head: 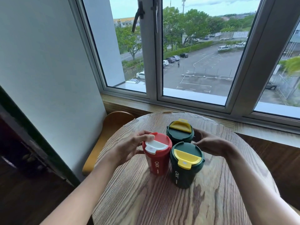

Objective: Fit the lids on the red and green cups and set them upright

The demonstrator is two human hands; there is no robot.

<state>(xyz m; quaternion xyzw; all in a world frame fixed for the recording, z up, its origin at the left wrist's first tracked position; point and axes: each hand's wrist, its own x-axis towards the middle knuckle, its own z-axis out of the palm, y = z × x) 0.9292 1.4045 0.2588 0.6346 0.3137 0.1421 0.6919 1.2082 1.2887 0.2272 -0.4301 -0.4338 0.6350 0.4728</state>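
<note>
Round wooden tabletop (162,200) sitting under a big window (186,54), car park outside. Three lidded cups standing upright in a tight cluster near the middle: red cup (156,157) at 9 o'clock, near green cup (186,166) at 5 o'clock, far green cup (180,133) at 12 o'clock. All lids are looking seated.

Left hand (129,146) is wrapping the red cup, thumb lying on its white flap (153,146): grip closed on it. Right hand (209,143) is reaching behind the near green cup toward the far one; fingers hidden, so can't tell whether that grip is holding anything.

Risks, my read:
- Cups are touching or nearly so; withdrawing either hand sideways could be knocking a neighbour over.
- Thumb pressing on the flap could be popping it or tipping the red cup.

Hard to make out: lid seams at the back of each cup, right fingertips, far cup's base. Slight motion blur on the forearms.
</note>
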